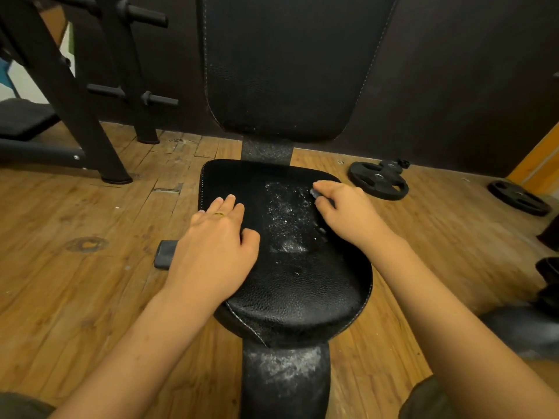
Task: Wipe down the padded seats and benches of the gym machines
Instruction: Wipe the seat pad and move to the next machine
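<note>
Black seat under hands, right pinching rag.

No legible text, label or number anywhere.

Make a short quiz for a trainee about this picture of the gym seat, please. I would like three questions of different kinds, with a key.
1. True or false: the left hand lies flat on the seat.
2. Choose one. The white dust on the seat lies:
A) between the left hand and the right hand
B) left of the left hand
C) only on the near edge
3. Fill in the gap: the right hand pinches a small grey thing near the far ____ corner of the seat.

Key: 1 true; 2 A; 3 right.
</note>
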`<state>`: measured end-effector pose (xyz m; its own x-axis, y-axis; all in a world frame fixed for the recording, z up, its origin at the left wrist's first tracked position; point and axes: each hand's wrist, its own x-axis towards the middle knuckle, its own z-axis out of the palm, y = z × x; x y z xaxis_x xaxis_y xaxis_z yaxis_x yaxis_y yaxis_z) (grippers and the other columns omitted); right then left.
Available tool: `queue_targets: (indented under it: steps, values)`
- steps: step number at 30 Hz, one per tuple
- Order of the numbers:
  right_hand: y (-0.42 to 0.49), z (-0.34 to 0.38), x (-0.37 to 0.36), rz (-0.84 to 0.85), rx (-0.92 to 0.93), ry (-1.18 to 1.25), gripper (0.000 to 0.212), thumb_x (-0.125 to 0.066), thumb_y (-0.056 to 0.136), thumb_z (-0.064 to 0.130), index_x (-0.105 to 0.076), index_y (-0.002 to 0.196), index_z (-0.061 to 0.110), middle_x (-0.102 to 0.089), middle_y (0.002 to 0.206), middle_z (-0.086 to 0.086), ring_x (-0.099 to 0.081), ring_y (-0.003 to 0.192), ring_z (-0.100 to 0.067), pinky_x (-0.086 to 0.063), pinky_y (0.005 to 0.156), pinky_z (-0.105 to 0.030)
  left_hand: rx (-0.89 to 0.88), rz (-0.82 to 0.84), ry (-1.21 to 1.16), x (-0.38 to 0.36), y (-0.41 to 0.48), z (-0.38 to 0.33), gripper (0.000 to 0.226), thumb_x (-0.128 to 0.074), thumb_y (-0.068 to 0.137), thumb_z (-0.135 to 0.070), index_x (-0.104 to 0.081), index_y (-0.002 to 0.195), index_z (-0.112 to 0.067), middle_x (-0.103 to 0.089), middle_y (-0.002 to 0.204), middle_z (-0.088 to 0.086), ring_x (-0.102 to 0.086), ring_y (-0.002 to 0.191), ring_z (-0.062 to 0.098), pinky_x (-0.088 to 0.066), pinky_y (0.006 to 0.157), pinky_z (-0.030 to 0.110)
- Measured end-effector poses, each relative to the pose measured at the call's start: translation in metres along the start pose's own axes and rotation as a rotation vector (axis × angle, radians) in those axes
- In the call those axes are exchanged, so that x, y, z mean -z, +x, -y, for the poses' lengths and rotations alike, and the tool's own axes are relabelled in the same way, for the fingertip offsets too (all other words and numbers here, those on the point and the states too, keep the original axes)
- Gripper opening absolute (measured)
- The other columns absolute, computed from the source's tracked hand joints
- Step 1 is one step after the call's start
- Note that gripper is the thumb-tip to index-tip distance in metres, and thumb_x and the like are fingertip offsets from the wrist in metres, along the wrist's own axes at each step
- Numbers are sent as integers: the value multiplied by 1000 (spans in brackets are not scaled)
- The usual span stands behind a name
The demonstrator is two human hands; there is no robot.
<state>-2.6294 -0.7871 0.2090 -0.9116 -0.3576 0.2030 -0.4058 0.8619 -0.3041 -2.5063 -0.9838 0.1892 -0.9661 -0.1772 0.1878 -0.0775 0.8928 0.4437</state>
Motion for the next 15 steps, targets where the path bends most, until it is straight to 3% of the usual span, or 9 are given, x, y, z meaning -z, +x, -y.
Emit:
queue_targets:
  steps: [3, 5, 7, 10, 12, 15]
  values:
    - [-35, 6, 5, 42, 48, -6, 32, -49, 101, 21, -60, 128, 8, -60, 133, -7, -54, 125, -23, -43, 106, -40, -4, -6, -2, -1, 0, 0, 55, -36, 102, -33, -30, 155, -18, -20, 164, -3, -15, 151, 14, -13, 121, 32]
    - [-67, 8, 8, 93, 85, -48, 48, -48, 99, 31, -50, 144, 15, -47, 151, -1, -41, 140, -19, -35, 115, -40, -7, -12, -3, -2, 0, -1, 55, -36, 102, -33, -31, 155, -18, -21, 164, -2, -15, 151, 15, -13, 121, 32]
    - [-88, 7, 7, 98, 111, -38, 54, -48, 100, 35, -41, 151, 22, -35, 158, 7, -28, 148, -14, -26, 120, -35, -7, -14, 2, -2, 1, -1, 55, -36, 102, -32, -32, 154, -17, -22, 164, -1, -16, 151, 15, -14, 120, 32]
    - [-77, 2, 3, 39, 118, 8, 46, -49, 103, 25, -46, 148, 19, -41, 155, 4, -32, 146, -14, -20, 118, -24, -8, -19, 6, -1, 0, -1, 55, -36, 102, -31, -32, 154, -16, -23, 163, -1, -17, 150, 16, -16, 120, 32]
    - [-54, -2, -3, 18, 95, -12, 44, -47, 104, 22, -47, 147, 16, -43, 154, 1, -34, 145, -16, -21, 120, -28, -5, -12, 5, -1, 0, -1, 55, -36, 102, -32, -32, 154, -16, -22, 163, -1, -16, 151, 15, -17, 120, 33]
    - [-21, -5, -8, -11, 54, -17, 39, -46, 104, 21, -54, 141, 12, -51, 148, -4, -41, 141, -22, -34, 116, -42, -6, 2, 13, 1, 0, -2, 55, -35, 102, -32, -31, 155, -17, -21, 164, -2, -15, 151, 15, -14, 120, 33]
